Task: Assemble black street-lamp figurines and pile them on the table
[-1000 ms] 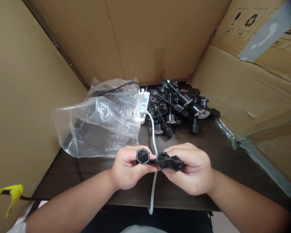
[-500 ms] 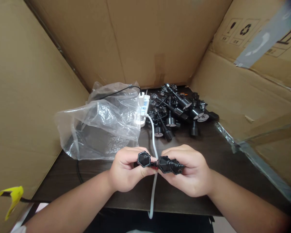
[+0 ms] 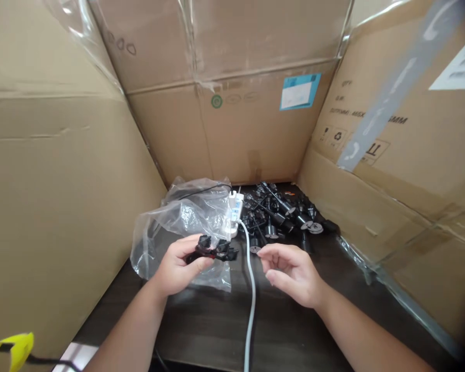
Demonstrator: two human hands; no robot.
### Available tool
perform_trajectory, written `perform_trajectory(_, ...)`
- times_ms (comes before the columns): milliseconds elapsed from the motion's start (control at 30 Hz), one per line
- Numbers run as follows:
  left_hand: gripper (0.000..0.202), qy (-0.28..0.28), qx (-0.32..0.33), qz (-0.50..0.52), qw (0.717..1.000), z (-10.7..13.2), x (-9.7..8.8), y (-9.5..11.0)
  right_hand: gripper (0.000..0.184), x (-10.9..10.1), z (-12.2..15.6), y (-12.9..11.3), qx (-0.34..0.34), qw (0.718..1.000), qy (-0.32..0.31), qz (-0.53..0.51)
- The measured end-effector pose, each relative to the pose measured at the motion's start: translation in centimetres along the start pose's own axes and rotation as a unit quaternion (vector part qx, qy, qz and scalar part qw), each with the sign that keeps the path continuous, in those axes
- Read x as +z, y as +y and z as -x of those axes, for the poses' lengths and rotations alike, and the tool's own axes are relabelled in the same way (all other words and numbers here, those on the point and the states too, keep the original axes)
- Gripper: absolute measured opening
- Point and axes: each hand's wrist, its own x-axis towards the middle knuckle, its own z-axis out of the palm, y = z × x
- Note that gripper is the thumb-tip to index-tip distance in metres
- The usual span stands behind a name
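My left hand (image 3: 179, 266) is closed on a black miniature lamp post (image 3: 218, 249), gripping it between thumb and fingers. Several small lantern-shaped heads stick out to the right of that hand, and a bit of red shows among them. The part inside the hand is hidden. My right hand (image 3: 290, 274) is apart from it, fingers curved and separated from the thumb, with nothing held. Beyond the right hand lies a heap of similar black lamp posts (image 3: 281, 219), some with round, pale-ended bases facing me.
A crumpled clear plastic bag (image 3: 151, 253) lies at the left. Behind my hands is a white power strip (image 3: 237, 212), its white cord (image 3: 251, 305) crossing the dark table (image 3: 217, 325) toward me. Cardboard walls (image 3: 251, 139) enclose three sides.
My right hand has let go of the black lamp post and moved right, opening. My left hand keeps hold and has shifted left. The view has tilted upward, showing more cardboard.
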Motion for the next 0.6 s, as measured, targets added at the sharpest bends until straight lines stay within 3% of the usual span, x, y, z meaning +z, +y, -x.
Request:
perform_trajectory(67,0.008,-0.026,-0.081,-0.026,0.996,0.7,-1.8,0.2,0.016,-0.1,-0.1,0.1,0.018,1.0,0.016,0.011)
perform_trajectory(200,0.009,-0.145,-0.192,-0.125,0.963,1.4,-5.1,0.8,0.018,0.0,-0.4,0.1,0.045,0.996,0.051,0.055)
perform_trajectory(333,0.013,-0.181,-0.238,-0.195,0.934,0.8,-7.0,-0.2,0.019,-0.2,-0.6,0.6,0.045,0.977,0.11,0.175)
perform_trajectory(467,0.016,-0.206,-0.27,-0.23,0.912,-0.4,-7.8,-3.0,0.021,-1.0,-1.0,1.3,0.034,0.936,0.141,0.32)
perform_trajectory(600,0.019,-0.212,-0.275,-0.245,0.905,-1.7,-8.0,-5.7,0.023,-1.9,-1.2,1.8,0.049,0.907,0.172,0.38)
